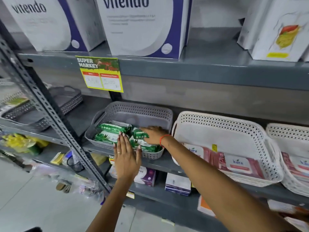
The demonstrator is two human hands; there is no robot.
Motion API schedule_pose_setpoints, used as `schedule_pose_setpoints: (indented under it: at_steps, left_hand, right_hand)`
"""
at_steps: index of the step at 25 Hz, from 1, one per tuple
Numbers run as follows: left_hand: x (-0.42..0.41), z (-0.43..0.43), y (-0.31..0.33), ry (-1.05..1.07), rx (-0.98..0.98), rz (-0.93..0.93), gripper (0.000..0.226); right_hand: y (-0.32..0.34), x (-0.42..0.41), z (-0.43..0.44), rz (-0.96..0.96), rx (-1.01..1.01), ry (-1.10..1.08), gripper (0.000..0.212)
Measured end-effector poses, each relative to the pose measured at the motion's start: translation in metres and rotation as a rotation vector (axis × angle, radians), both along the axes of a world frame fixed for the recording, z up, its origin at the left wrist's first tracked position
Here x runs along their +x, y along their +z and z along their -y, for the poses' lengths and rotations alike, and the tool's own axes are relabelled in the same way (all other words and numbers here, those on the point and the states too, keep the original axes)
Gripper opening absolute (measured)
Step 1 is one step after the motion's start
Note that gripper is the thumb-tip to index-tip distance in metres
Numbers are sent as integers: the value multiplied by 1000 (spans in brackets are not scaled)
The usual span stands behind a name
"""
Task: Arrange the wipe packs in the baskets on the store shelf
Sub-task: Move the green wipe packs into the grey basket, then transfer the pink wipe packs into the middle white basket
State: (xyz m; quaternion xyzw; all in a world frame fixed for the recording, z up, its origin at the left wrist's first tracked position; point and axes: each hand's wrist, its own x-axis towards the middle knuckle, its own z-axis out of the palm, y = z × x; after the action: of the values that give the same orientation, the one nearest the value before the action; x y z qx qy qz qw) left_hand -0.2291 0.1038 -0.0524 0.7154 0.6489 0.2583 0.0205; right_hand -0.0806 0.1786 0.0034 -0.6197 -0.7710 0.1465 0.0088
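While both hands work at the grey basket, the job looks partly done; line by line, nearest first:

Left hand (125, 158): flat and spread, fingers straight, gripping nothing; it hangs over the front rim of the grey basket with its fingertips touching the nearest green packs.

Right hand (153, 133): reaches into the grey basket from the right, fingers curled around one small green pack (140, 133) that stands on edge near the middle; whether it is being lifted or pressed down I cannot tell.

Grey basket (138, 108): sits on the middle shelf (168, 162), close to the shelf's front edge and toward its left end. Green packs (112, 131) fill only its front half, some flat, some tilted, so they are not yet in tidy rows. The back half is bare.

White basket (225, 122): just beside the grey one on its right, tilted toward the shelf's front edge. Pink packs (239, 163) lie flat along its front wall, and the back part is bare.

Second white basket (284, 130): at the right end of the shelf, cut off by the frame, with more pink packs at its front.

Progress, as a judgement: all packs in view sit inside baskets, sorted by colour. Left to do, probably: square up the green ones, then perhaps fill the bare space.

Top shelf: large white boxes (138, 27) stand above, not part of the job.
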Motion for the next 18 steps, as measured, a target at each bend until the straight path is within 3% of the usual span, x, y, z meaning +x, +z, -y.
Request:
schedule_pose_setpoints:
  at_steps: [3, 8, 14, 16, 18]
  left_hand:
    - [2, -2, 3, 19, -8, -15, 75]
    - [35, 16, 11, -70, -19, -70, 72]
    - [141, 70, 11, -358, -5, -107, 74]
    - [171, 85, 8, -382, -6, -175, 75]
    - [187, 89, 8, -396, -25, -235, 77]
  right_hand:
    - [5, 0, 2, -57, -122, 10, 54]
    - [34, 35, 44, -313, 211, -124, 37]
    - [46, 139, 119, -552, 493, -514, 23]
    - [40, 192, 154, -583, 594, -661, 23]
    - [30, 249, 188, -489, 667, -804, 29]
